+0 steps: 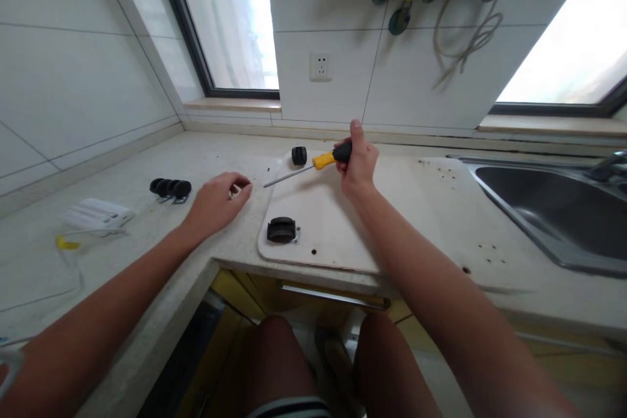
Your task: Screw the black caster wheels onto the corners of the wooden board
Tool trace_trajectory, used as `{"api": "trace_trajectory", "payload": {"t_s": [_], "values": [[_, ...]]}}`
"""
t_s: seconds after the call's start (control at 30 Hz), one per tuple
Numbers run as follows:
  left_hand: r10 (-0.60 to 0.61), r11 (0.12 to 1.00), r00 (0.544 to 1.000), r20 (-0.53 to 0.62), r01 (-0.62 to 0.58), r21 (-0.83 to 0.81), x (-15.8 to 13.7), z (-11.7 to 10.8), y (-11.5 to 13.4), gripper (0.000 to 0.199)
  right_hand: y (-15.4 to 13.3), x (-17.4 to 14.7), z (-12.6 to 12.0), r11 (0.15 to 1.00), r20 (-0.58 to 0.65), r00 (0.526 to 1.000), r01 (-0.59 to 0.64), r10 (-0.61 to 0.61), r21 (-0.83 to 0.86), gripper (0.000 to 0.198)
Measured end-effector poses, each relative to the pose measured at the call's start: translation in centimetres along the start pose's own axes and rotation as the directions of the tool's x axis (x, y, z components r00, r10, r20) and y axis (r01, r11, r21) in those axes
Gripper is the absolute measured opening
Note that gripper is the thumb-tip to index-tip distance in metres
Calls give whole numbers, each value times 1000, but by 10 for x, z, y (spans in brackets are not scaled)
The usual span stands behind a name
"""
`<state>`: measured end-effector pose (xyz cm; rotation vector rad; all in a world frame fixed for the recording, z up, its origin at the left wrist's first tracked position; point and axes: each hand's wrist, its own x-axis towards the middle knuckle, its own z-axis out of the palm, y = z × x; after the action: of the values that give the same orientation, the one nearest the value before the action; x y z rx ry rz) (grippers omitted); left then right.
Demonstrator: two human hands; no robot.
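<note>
In my right hand [358, 160] is a screwdriver [324, 160] with a yellow and black handle, its long metal shaft pointing left over a white board's edge. My left hand [220, 199] hovers or rests at the counter left of the board, fingers curled, thumb and forefinger close together; whatever they pinch is too small to make out. The white board [337, 228] lies flat, with small holes. One black caster [281, 230] stands at its near left corner, another caster [298, 155] at its far left. Several loose black casters [170, 188] sit in a row beyond my left wrist.
A white plastic device [98, 215] with a cable lies on the left of the counter [215, 147]. To the right is a metal sink [533, 209] with a tap. Pipes and a wall socket [320, 67] are on the tiled wall. A drawer handle [333, 296] runs below the counter edge.
</note>
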<state>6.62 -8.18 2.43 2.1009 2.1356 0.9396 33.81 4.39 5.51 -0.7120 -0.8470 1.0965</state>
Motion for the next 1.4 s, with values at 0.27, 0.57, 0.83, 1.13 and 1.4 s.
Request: {"api": "trace_trajectory", "payload": {"t_s": [0.27, 0.57, 0.83, 1.13, 1.4], "values": [[-273, 844, 958, 85, 196, 500, 2, 4, -47, 56, 5, 1, 0, 998, 30, 998, 51, -50, -36, 69], [-142, 908, 986, 89, 94, 409, 2, 11, -50, 39, 13, 0, -2, 994, 64, 996, 64, -59, -86, 72], [-177, 803, 978, 107, 206, -560, 6, 5, -13, 39, 12, -3, -3, 991, 84, 994, 80, -71, -109, 72], [-169, 659, 971, 168, 238, -714, 0, 0, 21, 56, 11, -3, -3, 994, 77, 995, 73, -66, -86, 69], [-203, 579, 967, 153, 245, -778, -1, 3, 24, 53, 10, -1, -4, 997, 59, 997, 54, -51, -56, 68]]}}
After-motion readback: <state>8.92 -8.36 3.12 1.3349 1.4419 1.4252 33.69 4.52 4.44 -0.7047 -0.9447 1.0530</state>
